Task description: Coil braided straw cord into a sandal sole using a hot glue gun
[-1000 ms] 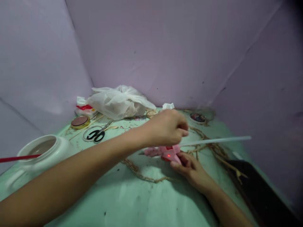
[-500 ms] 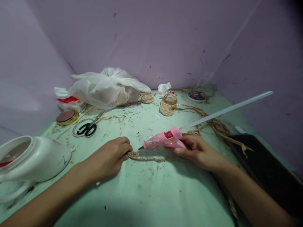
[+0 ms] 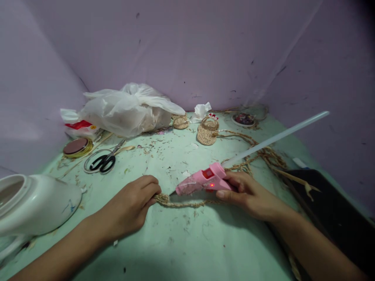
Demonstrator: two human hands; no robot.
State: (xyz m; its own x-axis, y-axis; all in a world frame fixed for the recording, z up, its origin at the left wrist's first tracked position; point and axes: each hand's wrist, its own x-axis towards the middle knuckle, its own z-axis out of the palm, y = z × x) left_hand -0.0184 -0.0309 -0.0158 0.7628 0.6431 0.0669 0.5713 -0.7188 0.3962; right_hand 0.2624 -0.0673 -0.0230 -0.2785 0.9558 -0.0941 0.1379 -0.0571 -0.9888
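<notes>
My left hand [image 3: 136, 201] pinches the coiled end of a braided straw cord [image 3: 187, 204] just above the green tabletop. My right hand [image 3: 249, 193] is wrapped round the handle of a pink glue gun [image 3: 199, 181], whose red light is lit. Its dark nozzle points left, close to the coil by my left fingertips; whether it touches cannot be made out. A long translucent glue stick [image 3: 281, 136] juts from the gun's back, up to the right. The cord runs rightward beneath the gun and my right hand.
Scissors [image 3: 107, 158] and a round tin [image 3: 77, 147] lie at the left, behind a white pitcher [image 3: 55, 201]. Farther back are a plastic bag [image 3: 125, 111] and a small woven sandal [image 3: 208, 131]. A dark flat object [image 3: 331, 210] and bundled cord [image 3: 272, 157] lie right.
The glue gun's nozzle has come down a little nearer the coil. My left hand appears slightly lower and farther left, and the whole view has shifted slightly.
</notes>
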